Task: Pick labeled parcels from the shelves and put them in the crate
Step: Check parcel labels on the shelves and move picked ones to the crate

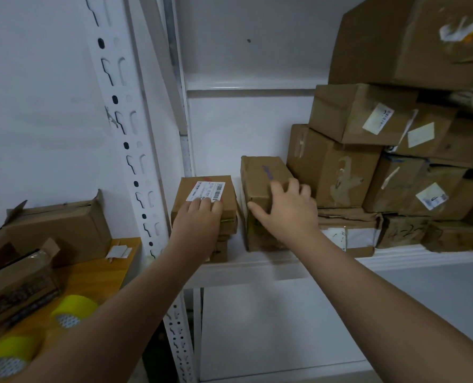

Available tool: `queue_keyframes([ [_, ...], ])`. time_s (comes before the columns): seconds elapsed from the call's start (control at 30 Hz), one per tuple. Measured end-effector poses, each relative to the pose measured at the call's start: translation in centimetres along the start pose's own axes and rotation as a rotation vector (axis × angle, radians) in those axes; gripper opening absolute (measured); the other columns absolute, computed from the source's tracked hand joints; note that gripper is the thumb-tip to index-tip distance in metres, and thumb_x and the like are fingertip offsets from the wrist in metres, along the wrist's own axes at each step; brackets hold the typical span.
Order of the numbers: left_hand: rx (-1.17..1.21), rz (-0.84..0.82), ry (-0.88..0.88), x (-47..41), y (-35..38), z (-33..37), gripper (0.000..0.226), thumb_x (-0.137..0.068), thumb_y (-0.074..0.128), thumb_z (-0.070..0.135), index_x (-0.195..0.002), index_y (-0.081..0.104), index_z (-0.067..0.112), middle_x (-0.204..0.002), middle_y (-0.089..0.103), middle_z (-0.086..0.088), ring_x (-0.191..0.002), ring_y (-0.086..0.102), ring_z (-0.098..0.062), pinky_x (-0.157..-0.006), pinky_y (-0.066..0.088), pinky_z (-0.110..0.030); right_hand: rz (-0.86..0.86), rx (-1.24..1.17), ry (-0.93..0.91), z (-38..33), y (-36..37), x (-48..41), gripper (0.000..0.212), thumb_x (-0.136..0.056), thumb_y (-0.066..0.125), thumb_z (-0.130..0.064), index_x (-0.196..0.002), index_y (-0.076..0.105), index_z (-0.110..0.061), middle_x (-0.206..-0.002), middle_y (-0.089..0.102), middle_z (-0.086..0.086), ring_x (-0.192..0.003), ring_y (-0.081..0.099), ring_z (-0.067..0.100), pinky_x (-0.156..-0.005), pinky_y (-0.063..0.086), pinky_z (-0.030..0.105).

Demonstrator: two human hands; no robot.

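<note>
Just right of the slotted upright [131, 161], a labelled parcel [205, 194] tops a small stack on the shelf board [257, 262], under the left hand [199, 217]. Further right of the upright stands a second box [260, 183], under the right hand [288, 208], then heaped cartons [368, 161]. Left of the upright, a table [97, 272] carries boxes [58, 225] and tape rolls [73, 309].

**Labels: nothing legible**

White shipping label [205, 191] on top of small parcel [230, 206]: barcode and printed lines, too small to read. Blue handwritten mark [267, 172] on neighbouring box [257, 189]: illegible. White labels [377, 118] on stacked boxes [340, 167], right: blurred.
</note>
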State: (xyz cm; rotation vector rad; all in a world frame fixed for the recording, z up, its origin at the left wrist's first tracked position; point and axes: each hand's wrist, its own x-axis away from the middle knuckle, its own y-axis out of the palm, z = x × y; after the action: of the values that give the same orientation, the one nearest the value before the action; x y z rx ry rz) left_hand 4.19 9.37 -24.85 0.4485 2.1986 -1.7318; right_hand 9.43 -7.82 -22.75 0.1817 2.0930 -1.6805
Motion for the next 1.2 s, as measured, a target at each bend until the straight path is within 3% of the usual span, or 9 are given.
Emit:
queue_keyframes([
  [0.17,0.025,0.039,0.033,0.7,-0.4,0.2,0.043,-0.097,0.043,0.038,-0.135,0.043,0.018,-0.14,0.046,-0.009,-0.126,0.046,-0.028,-0.102,0.04,-0.042,-0.056,-0.048,0.114,-1.8,1.1,-1.3,0.09,-0.075,0.042,-0.081,-0.14,0.025,-0.021,-0.14,0.029,0.012,-0.128,0.027,0.037,-0.094,0.041,0.05],
  [0.37,0.083,0.03,0.016,0.8,-0.4,0.1,0.045,-0.098,0.04,0.039,-0.141,0.038,0.024,-0.141,0.045,-0.001,-0.128,0.042,-0.023,-0.106,0.033,-0.039,0.111,-0.264,0.165,-1.9,1.7,-1.1,0.072,-0.071,0.063,-0.064,-0.127,0.039,-0.025,-0.139,0.032,0.007,-0.128,0.026,0.031,-0.098,0.034,0.048],
  [0.53,0.206,0.102,0.026,1.3,0.4,-0.2,0.041,-0.09,0.057,0.032,-0.128,0.057,0.015,-0.124,0.061,-0.01,-0.113,0.056,-0.031,-0.095,0.044,-0.045,0.384,-0.409,0.032,-1.4,0.7,0.9,0.048,-0.07,0.065,-0.055,-0.111,0.06,-0.031,-0.131,0.044,-0.004,-0.125,0.03,0.02,-0.1,0.027,0.045],
  [0.73,0.22,0.088,-0.024,1.6,-0.2,0.7,0.051,-0.099,0.032,0.043,-0.144,0.037,0.019,-0.148,0.039,-0.004,-0.139,0.03,-0.023,-0.115,0.016,-0.039,0.613,-0.528,-0.111,0.5,-2.9,4.7,0.035,-0.069,0.065,-0.054,-0.091,0.068,-0.027,-0.107,0.057,-0.01,-0.114,0.04,0.012,-0.096,0.032,0.048],
  [0.8,0.455,0.161,-0.051,2.1,-1.3,2.1,0.046,-0.1,0.036,0.037,-0.139,0.044,0.016,-0.144,0.044,-0.006,-0.133,0.036,-0.022,-0.112,0.023,-0.036,0.677,-0.523,-0.186,1.2,-4.0,6.2,0.033,-0.07,0.069,-0.05,-0.09,0.069,-0.024,-0.105,0.058,-0.007,-0.112,0.045,0.016,-0.093,0.035,0.052],
  [0.9,1.09,0.17,-0.199,4.0,-2.7,5.4,0.042,-0.095,0.045,0.042,-0.131,0.05,0.022,-0.128,0.054,-0.002,-0.116,0.051,-0.015,-0.106,0.039,-0.04,0.841,-0.534,-0.28,2.3,-5.7,8.3,0.033,-0.067,0.075,-0.045,-0.089,0.07,-0.019,-0.101,0.061,-0.002,-0.106,0.05,0.021,-0.087,0.038,0.054],
  [1.0,1.798,-0.135,-0.438,6.3,-4.3,9.2,0.055,-0.089,0.051,0.055,-0.135,0.046,0.025,-0.13,0.056,-0.002,-0.116,0.056,-0.021,-0.101,0.045,-0.048,0.935,-0.646,-0.328,3.7,-7.4,10.5,0.035,-0.068,0.076,-0.042,-0.093,0.065,-0.02,-0.104,0.058,0.002,-0.106,0.049,0.02,-0.085,0.041,0.055],
  [1.1,2.272,-0.439,-0.304,7.5,-5.2,12.2,0.056,-0.094,0.034,0.056,-0.139,0.044,0.024,-0.133,0.057,-0.008,-0.121,0.055,-0.028,-0.103,0.041,-0.052,0.897,-0.749,-0.315,5.2,-8.5,12.7,0.037,-0.069,0.076,-0.042,-0.095,0.059,-0.022,-0.109,0.054,0.004,-0.109,0.047,0.02,-0.085,0.044,0.054],
  [1.2,2.449,-0.373,-0.283,7.8,-5.8,13.9,0.056,-0.1,0.018,0.052,-0.142,0.039,0.022,-0.137,0.054,-0.009,-0.125,0.052,-0.026,-0.098,0.047,-0.045,0.798,-0.713,-0.337,6.4,-9.0,14.7,0.041,-0.069,0.074,-0.047,-0.097,0.055,-0.024,-0.12,0.052,0.004,-0.116,0.045,0.02,-0.09,0.042,0.053],
])
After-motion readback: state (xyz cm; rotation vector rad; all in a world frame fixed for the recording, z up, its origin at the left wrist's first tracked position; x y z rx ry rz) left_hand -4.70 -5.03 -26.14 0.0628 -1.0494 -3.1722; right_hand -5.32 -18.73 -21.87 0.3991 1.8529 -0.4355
